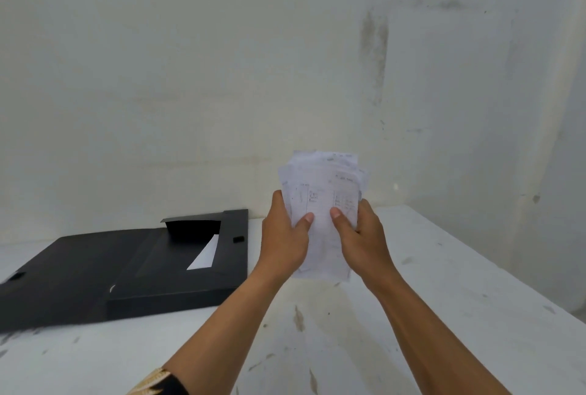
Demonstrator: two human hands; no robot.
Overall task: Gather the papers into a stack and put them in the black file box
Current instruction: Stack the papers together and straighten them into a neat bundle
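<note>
A loose stack of white papers point(322, 191) with faint printed tables stands upright above the table, its sheets uneven at the top. My left hand point(285, 236) grips its left edge with the thumb on the front sheet. My right hand point(361, 233) holds the right edge the same way. The black file box point(152, 271) lies open on the table to the left of my hands, its lid spread out flat to the left. A white sheet point(206, 255) shows inside the box under a raised black flap.
The white table point(428, 299) is scuffed with grey marks and ends at an edge on the right. A stained white wall point(285, 61) rises right behind the table and the box.
</note>
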